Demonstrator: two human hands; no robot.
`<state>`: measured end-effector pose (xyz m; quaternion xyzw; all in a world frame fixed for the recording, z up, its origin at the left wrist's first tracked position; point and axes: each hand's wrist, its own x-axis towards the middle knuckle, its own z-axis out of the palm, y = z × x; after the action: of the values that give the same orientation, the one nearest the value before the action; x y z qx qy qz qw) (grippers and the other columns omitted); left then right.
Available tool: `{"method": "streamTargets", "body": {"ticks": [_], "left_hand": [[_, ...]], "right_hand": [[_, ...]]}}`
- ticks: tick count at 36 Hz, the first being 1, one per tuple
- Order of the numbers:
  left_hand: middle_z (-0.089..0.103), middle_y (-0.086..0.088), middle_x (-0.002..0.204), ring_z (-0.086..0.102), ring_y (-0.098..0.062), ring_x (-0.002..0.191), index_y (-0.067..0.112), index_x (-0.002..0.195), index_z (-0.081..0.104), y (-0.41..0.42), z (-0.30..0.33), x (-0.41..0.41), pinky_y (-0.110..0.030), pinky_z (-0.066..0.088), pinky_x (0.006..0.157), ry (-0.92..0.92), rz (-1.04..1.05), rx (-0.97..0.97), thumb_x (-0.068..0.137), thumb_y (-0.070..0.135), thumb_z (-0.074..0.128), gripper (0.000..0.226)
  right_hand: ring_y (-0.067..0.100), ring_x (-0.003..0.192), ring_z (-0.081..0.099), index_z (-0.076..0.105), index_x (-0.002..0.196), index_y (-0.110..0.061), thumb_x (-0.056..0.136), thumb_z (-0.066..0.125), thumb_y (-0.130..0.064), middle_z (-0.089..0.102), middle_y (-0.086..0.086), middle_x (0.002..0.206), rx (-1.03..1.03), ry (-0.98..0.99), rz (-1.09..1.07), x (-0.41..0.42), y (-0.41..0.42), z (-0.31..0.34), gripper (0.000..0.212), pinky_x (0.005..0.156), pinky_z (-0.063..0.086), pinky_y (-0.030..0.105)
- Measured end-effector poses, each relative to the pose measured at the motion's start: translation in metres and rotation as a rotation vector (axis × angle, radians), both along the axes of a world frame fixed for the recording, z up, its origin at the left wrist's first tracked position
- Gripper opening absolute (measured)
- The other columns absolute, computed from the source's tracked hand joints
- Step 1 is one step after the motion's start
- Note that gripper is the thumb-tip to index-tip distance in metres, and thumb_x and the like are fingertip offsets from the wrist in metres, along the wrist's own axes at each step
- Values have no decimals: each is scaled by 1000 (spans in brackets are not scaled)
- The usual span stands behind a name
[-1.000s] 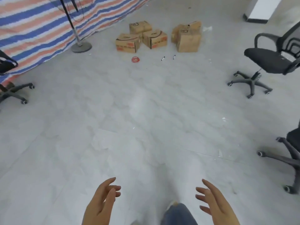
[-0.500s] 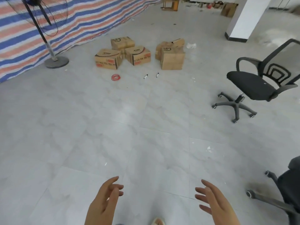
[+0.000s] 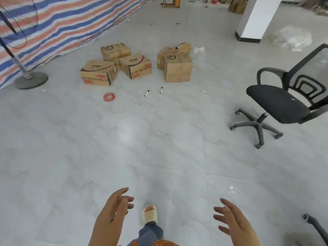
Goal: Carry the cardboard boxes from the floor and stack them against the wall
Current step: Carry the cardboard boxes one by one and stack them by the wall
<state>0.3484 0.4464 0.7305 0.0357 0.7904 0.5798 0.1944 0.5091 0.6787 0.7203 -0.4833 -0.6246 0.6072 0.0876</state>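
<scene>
Since a second ago you've stepped closer, and the cardboard boxes (image 3: pixel 134 65) now sit larger and lower in view, with a slippered foot (image 3: pixel 149 214) forward between your hands. From the left: a fan stand (image 3: pixel 31 79) beside the striped tarp (image 3: pixel 62 23), then the boxes clustered on the floor (image 3: pixel 159 139) near that tarp, a red loop (image 3: pixel 109 96) and two markers (image 3: pixel 146 93) before them, an office chair (image 3: pixel 278 103) right. Your left hand (image 3: pixel 111 217) and right hand (image 3: pixel 236 226) hover released, fingers spread, holding nothing.
</scene>
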Motion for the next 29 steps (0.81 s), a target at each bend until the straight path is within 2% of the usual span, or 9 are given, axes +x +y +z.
{"method": "streamTargets", "body": {"ticks": [7, 11, 13, 15, 19, 22, 23, 25, 29], "left_hand": [[70, 12, 91, 67, -7, 83, 52, 91, 61, 61, 21, -125, -28, 51, 82, 46, -59, 17, 96, 9, 47, 46], [70, 11, 89, 68, -7, 80, 54, 92, 61, 89, 20, -160, -29, 51, 82, 21, -54, 21, 87, 28, 51, 29], [70, 10, 90, 68, -7, 79, 55, 90, 62, 102, 16, -178, -30, 51, 82, 14, -55, -1, 94, 15, 51, 41], [70, 10, 90, 68, -6, 78, 55, 87, 62, 121, 9, -204, -29, 51, 81, -4, -58, -34, 94, 1, 47, 56], [71, 10, 90, 68, -7, 79, 51, 87, 63, 170, 2, -254, -29, 51, 80, -14, -22, -51, 95, 3, 49, 50], [71, 10, 89, 68, -10, 81, 34, 99, 66, 220, -3, -291, -29, 51, 81, -4, 11, -31, 95, 9, 51, 30], [71, 10, 88, 68, -10, 81, 30, 102, 65, 239, -3, -303, -30, 51, 81, 2, 18, -21, 96, 7, 49, 29], [71, 8, 89, 68, -8, 80, 29, 100, 65, 279, -1, -326, -29, 52, 80, 13, 25, -5, 95, 4, 46, 32], [71, 2, 93, 68, -8, 79, 29, 100, 65, 366, 12, -370, -27, 53, 78, 47, 12, 39, 95, 1, 44, 35]], "right_hand": [[3, 81, 69, 60, 103, -32, 98, 46, -13, 72, -18, 87, 13, 45, 35, -124, 49, 24, 25, 78, 50, 35], [5, 82, 69, 61, 101, -34, 92, 57, -27, 74, -5, 91, -44, 62, 10, -169, 71, 35, 11, 77, 50, 34], [4, 81, 69, 61, 101, -35, 54, 69, -77, 74, -7, 90, -51, 48, 18, -186, 87, 36, 64, 75, 51, 32], [9, 83, 70, 60, 102, -35, 15, 52, -98, 74, -8, 88, -32, 28, 17, -207, 113, 26, 108, 76, 51, 32], [16, 94, 66, 58, 101, -34, 7, 45, -101, 69, -6, 100, -57, -2, 24, -254, 166, 14, 116, 84, 52, 38], [11, 84, 70, 60, 105, -33, 27, 56, -96, 72, -8, 92, -43, 27, 38, -293, 219, 9, 100, 76, 54, 30], [10, 83, 70, 61, 111, -29, 54, 64, -82, 72, -6, 92, -53, 47, 40, -307, 238, 11, 78, 74, 54, 29], [14, 89, 68, 59, 121, -18, 95, 52, -32, 70, -1, 98, -53, 79, 12, -332, 286, 8, 31, 78, 53, 33], [17, 92, 68, 59, 115, -20, 100, 39, -15, 70, 3, 101, 61, 97, -10, -372, 377, 14, 25, 80, 53, 35]]}}
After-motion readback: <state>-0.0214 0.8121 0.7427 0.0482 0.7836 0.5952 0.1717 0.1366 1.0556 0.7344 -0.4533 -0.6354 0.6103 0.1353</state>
